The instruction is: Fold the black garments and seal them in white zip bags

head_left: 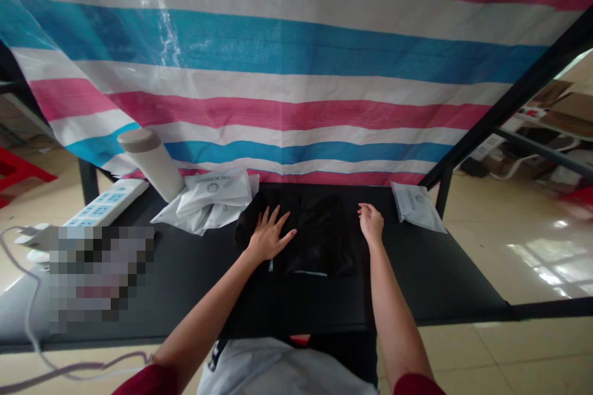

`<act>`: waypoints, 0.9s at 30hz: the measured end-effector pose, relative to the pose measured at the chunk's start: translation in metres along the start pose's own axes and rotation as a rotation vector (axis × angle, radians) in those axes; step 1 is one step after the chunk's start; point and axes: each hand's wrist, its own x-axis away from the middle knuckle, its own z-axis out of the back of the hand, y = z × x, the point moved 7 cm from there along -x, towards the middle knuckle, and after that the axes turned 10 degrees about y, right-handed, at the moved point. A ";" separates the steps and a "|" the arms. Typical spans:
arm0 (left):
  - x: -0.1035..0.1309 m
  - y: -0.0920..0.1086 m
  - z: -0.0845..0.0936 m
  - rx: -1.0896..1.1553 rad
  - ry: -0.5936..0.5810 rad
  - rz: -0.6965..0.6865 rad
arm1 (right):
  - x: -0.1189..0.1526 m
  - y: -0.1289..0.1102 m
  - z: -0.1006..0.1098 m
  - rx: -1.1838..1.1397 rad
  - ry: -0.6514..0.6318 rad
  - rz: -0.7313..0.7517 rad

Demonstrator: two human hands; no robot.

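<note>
A black cloth item point(319, 234) lies spread on the black table point(185, 296) in front of me. My left hand point(271, 234) rests flat on its left part, fingers spread. To the right of the cloth, my right hand point(370, 221) is held over the table with its fingers curled together; whether anything small is between them is hidden. A pale strip shows at the cloth's front edge.
Several white plastic packets point(213, 197) lie at the back left beside a white bottle with a grey lid point(152, 163). A power strip point(104, 207) and a blurred-out object point(102, 271) are further left. One packet point(417, 205) lies at the right. Striped sheeting point(278, 86) hangs behind.
</note>
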 end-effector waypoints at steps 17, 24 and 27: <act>-0.009 0.009 0.050 0.145 0.318 -0.082 | -0.002 -0.001 0.002 -0.110 0.045 -0.014; -0.007 -0.038 0.132 -0.084 0.565 0.275 | 0.004 -0.021 0.001 0.022 -0.007 0.110; -0.006 -0.057 0.141 -0.181 0.380 0.437 | 0.008 -0.034 0.004 0.031 0.007 0.156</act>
